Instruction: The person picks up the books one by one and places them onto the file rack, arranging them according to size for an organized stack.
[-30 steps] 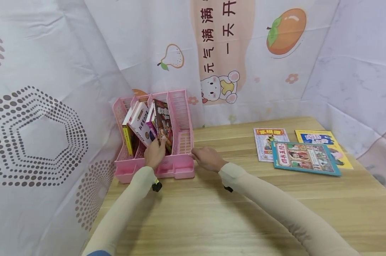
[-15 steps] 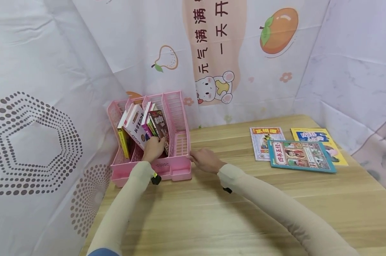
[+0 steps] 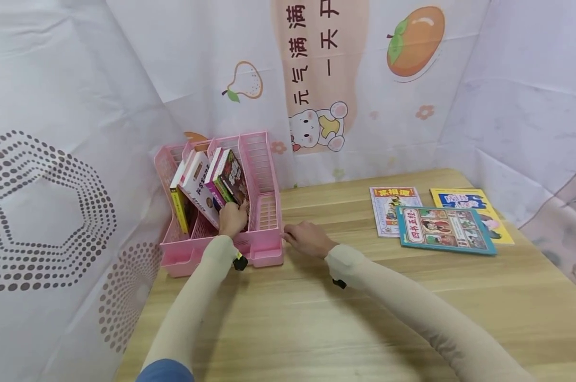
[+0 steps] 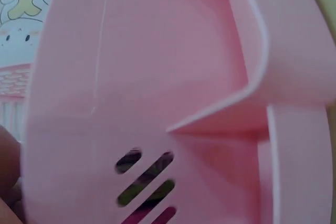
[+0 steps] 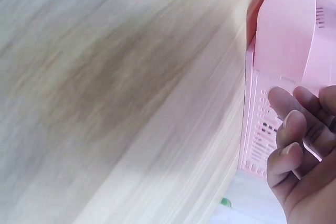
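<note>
A pink plastic book rack (image 3: 265,247) stands at the table's back left, with several books in its compartments. My left hand (image 3: 233,218) reaches over its front wall and holds the lower part of a dark-covered book (image 3: 234,178). This book leans left against a green-spined book and a purple-spined book (image 3: 215,185). In the left wrist view, the rack's front (image 4: 157,77) hides most of that hand. My right hand (image 3: 309,239) grips the rack's front right corner with thumb and forefinger. Its other fingers (image 5: 286,163) curl loosely beside the rack's slotted side.
A white book (image 3: 197,183) and a yellow-spined book (image 3: 179,209) lean in the left compartments. On the wooden table (image 3: 336,313), a teal book (image 3: 445,229) overlaps a white-bordered booklet (image 3: 395,209) and a yellow one (image 3: 500,225). Patterned cloth (image 3: 188,63) hangs behind.
The dark-covered book has shifted left and now lies against the green-spined and purple-spined books, my left hand moving with it. The right hand stays at the rack's corner. The head view has shifted slightly.
</note>
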The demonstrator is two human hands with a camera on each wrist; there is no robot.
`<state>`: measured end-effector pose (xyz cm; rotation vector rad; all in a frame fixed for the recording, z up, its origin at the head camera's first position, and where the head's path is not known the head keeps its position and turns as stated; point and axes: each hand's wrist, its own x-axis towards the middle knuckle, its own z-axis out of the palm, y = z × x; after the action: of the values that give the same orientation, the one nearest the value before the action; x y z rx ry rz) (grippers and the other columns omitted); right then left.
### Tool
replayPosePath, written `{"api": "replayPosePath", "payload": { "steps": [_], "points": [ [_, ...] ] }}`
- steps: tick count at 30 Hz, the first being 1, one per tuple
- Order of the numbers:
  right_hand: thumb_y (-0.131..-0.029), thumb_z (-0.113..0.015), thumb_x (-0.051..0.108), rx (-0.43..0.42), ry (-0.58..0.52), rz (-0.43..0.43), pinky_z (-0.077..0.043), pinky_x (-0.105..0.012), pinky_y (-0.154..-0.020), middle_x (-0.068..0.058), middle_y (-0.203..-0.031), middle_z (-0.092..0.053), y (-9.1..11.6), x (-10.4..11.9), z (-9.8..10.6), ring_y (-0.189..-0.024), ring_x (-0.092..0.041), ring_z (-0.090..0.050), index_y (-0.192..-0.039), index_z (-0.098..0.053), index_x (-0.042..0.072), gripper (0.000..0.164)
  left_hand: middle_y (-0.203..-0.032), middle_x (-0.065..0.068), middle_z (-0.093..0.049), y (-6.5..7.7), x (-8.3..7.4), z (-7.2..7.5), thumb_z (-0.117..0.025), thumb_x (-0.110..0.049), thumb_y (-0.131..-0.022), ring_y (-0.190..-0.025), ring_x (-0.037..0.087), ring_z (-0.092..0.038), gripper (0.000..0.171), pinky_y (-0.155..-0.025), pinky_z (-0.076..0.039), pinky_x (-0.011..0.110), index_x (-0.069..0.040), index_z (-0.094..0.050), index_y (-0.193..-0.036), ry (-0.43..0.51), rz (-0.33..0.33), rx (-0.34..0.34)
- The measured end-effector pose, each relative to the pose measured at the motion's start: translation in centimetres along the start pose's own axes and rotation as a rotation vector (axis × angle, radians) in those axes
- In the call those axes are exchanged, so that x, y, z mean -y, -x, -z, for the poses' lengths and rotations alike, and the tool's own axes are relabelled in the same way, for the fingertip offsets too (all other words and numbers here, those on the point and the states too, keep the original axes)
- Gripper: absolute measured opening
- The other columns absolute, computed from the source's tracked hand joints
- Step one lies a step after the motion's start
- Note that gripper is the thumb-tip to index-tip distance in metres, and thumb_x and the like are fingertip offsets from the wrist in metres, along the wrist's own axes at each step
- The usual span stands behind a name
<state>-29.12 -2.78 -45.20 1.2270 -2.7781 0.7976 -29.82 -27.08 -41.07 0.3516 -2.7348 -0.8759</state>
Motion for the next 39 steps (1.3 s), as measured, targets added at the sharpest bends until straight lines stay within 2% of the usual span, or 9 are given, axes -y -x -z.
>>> {"api": "replayPosePath", "payload": {
  "steps": [3,6,10,14,19,25,32,35,39],
  "points": [
    [-0.108,-0.055,0.025,-0.005,0.006,0.007,-0.042,-0.029,-0.059,0.006,-0.067,-0.05,-0.1,0.0,0.2,-0.061,-0.009,-0.047,-0.086,-0.061,0.015,0.025,-0.098,0.028,-0.071,-0.1,0.4,0.2,-0.054,-0.029,-0.106,-0.096,0.049,-0.067,0.042,-0.079,-0.052,0.055,0.002,-0.072,-0.084,-0.055,0.032,0.033],
    [-0.108,-0.056,0.023,-0.034,0.029,-0.004,-0.04,-0.029,-0.059,0.005,-0.065,-0.048,-0.2,-0.2,0.5,-0.059,-0.01,-0.044,-0.081,-0.057,0.015,0.028,-0.099,0.027,-0.071,-0.2,0.6,0.3,-0.052,-0.029,-0.105,-0.089,0.046,-0.067,0.042,-0.072,-0.051,0.054,-0.001,-0.068,-0.079,-0.067,0.024,0.03],
    [-0.107,-0.057,0.024,-0.074,0.041,-0.032,-0.041,-0.03,-0.06,0.004,-0.066,-0.049,-0.6,-0.4,0.9,-0.06,-0.011,-0.046,-0.081,-0.057,0.015,0.028,-0.085,0.022,-0.068,0.0,0.9,0.2,-0.05,-0.031,-0.104,-0.074,0.038,-0.062,0.044,-0.065,-0.048,0.051,-0.009,-0.053,-0.066,-0.046,0.03,0.027],
    [-0.107,-0.057,0.025,-0.122,0.033,-0.035,-0.044,-0.031,-0.064,0.004,-0.076,-0.057,-1.0,-0.3,1.4,-0.07,-0.013,-0.051,-0.093,-0.064,0.014,0.019,-0.077,0.017,-0.066,0.1,0.9,-0.2,-0.052,-0.031,-0.102,-0.07,0.037,-0.061,0.046,-0.065,-0.048,0.052,-0.015,-0.046,-0.06,-0.049,0.002,-0.008],
    [-0.105,-0.061,0.022,-0.2,0.052,0.015,-0.049,-0.036,-0.079,0.0,-0.095,-0.065,-1.4,0.3,1.9,-0.089,-0.019,-0.056,-0.106,-0.068,0.01,0.014,-0.087,0.021,-0.071,0.3,0.8,-0.5,-0.054,-0.029,-0.102,-0.084,0.045,-0.068,0.047,-0.073,-0.05,0.057,-0.012,-0.049,-0.058,-0.058,-0.038,-0.055],
    [-0.102,-0.061,0.021,-0.177,0.071,0.047,-0.049,-0.036,-0.08,-0.001,-0.095,-0.067,-1.4,0.9,1.5,-0.089,-0.019,-0.058,-0.103,-0.069,0.01,0.014,-0.095,0.027,-0.072,0.1,1.0,-0.7,-0.053,-0.023,-0.106,-0.096,0.049,-0.067,0.043,-0.085,-0.051,0.059,-0.001,-0.064,-0.07,-0.081,-0.079,-0.042],
    [-0.102,-0.063,0.019,-0.178,0.094,0.056,-0.047,-0.036,-0.082,-0.002,-0.093,-0.067,-1.4,0.7,1.2,-0.086,-0.019,-0.056,-0.102,-0.07,0.008,0.013,-0.093,0.027,-0.072,0.2,0.8,-1.1,-0.052,-0.016,-0.104,-0.091,0.048,-0.069,0.031,-0.08,-0.053,0.058,0.004,-0.071,-0.09,-0.065,-0.15,-0.114],
    [-0.103,-0.062,0.019,-0.168,0.096,0.044,-0.046,-0.036,-0.082,-0.003,-0.094,-0.067,-1.4,0.7,1.4,-0.087,-0.02,-0.056,-0.103,-0.069,0.008,0.013,-0.089,0.023,-0.072,0.3,0.7,-1.2,-0.055,-0.016,-0.102,-0.087,0.044,-0.069,0.025,-0.078,-0.053,0.057,0.001,-0.071,-0.091,-0.025,-0.15,-0.133],
    [-0.104,-0.061,0.022,-0.14,0.084,0.009,-0.048,-0.038,-0.086,-0.004,-0.101,-0.068,-1.5,0.8,1.8,-0.093,-0.023,-0.058,-0.107,-0.068,0.008,0.016,-0.087,0.017,-0.072,0.5,0.7,-1.2,-0.056,-0.017,-0.1,-0.085,0.037,-0.069,0.024,-0.081,-0.053,0.053,-0.003,-0.072,-0.09,-0.001,-0.154,-0.113]
  ]
}}
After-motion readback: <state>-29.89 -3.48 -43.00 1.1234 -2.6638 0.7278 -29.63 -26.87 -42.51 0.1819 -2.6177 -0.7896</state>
